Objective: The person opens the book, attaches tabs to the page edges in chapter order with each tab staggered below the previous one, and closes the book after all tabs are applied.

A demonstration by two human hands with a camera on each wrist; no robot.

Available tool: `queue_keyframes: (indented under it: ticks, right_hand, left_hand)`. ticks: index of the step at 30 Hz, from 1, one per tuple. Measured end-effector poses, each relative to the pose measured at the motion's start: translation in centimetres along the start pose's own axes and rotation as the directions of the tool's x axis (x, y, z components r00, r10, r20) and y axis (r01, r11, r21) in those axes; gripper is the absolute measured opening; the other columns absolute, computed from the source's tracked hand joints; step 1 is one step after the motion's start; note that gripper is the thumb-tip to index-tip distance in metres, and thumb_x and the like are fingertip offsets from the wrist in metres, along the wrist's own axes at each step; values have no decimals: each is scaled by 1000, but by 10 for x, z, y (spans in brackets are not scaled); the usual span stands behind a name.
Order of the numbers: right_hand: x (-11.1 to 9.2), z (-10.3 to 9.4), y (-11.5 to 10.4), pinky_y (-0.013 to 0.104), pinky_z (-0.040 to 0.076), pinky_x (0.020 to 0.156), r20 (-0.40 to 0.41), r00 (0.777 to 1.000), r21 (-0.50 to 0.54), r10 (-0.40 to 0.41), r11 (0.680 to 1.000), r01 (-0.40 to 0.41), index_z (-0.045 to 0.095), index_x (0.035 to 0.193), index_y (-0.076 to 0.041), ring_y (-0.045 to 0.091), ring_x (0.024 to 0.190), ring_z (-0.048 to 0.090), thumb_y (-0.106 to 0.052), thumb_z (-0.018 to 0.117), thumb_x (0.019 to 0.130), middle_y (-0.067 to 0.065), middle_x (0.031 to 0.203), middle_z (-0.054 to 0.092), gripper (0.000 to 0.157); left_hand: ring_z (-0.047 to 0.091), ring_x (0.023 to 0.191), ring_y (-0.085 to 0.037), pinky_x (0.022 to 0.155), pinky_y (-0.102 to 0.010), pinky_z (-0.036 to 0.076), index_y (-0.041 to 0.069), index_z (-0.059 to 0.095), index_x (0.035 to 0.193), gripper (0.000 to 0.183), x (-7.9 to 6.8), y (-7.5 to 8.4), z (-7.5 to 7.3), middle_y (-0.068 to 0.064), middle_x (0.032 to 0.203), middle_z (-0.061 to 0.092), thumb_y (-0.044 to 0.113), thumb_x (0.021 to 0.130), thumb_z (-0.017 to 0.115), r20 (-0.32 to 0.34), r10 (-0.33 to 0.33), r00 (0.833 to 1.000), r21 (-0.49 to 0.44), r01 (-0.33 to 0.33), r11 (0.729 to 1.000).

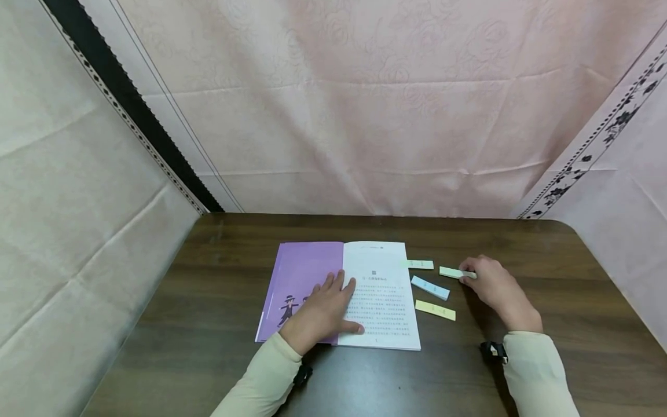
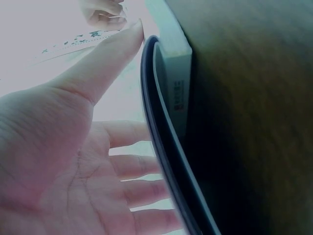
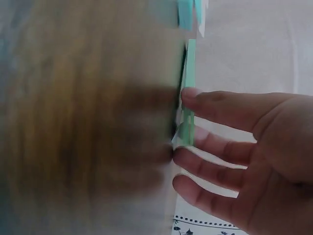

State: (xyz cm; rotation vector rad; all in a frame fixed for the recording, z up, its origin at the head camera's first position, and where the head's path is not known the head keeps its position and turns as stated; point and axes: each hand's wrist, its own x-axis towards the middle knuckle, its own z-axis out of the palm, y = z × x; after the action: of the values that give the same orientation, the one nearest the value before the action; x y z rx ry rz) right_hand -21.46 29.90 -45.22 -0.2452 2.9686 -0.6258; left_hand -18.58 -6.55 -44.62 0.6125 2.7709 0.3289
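Observation:
An open book [image 1: 376, 255] lies on the table, a purple page with a cartoon figure on its left and a white printed page on its right. My left hand [image 1: 323, 310] rests across its middle with fingers spread and straight, seen also beside the book's edge in the left wrist view. My right hand [image 1: 492, 285] pinches one end of a light green paper strip [image 1: 449, 272] between thumb and fingers; the right wrist view shows this green strip [image 3: 190, 68] edge-on. Another green strip [image 1: 421, 264] meets the page's right edge. Below it lie a blue strip [image 1: 430, 288] and a yellow strip [image 1: 435, 310].
The brown wooden table [image 1: 208, 324] has rounded far corners. Pale pink cloth [image 1: 365, 127] hangs behind it, with white cloth at both sides. A dark band is strapped at each wrist.

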Motion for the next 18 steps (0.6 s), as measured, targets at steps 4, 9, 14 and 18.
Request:
queue_keyframes:
  ticks: [4,9,14,18]
  right_hand:
    - [-2,-4,-12,64,54,88,-37,999,-13,-20,1000,20,71,118,9,49,109,64,-5,76,96,29,115,66,27]
    - [0,0,-46,53,59,81,-22,997,54,-74,996,75,72,116,5,36,97,69,-6,76,96,21,109,69,23]
    - [4,18,-68,37,54,71,82,995,67,-51,997,46,74,114,0,21,84,61,-8,79,94,12,106,69,22]
    - [5,26,-69,35,53,69,122,992,38,-36,999,32,73,112,-1,19,81,59,-5,76,95,10,105,67,18]
  left_hand:
    - [28,156,-45,121,-63,33,7,41,162,104,-1,0,-1,-24,170,27,53,81,88,2,2,1000,2,-2,1000]
    - [26,157,-44,121,-63,31,7,40,162,104,-1,0,-4,-24,171,26,53,82,88,10,-2,1000,-5,2,1000]
    - [26,157,-45,121,-64,31,7,40,162,104,-1,0,-3,-24,171,26,53,82,88,10,-1,1000,-12,1,1000]
    - [27,156,-46,121,-65,32,7,41,162,104,-2,1,-2,-24,170,27,53,81,88,5,4,1000,-12,-4,1000]
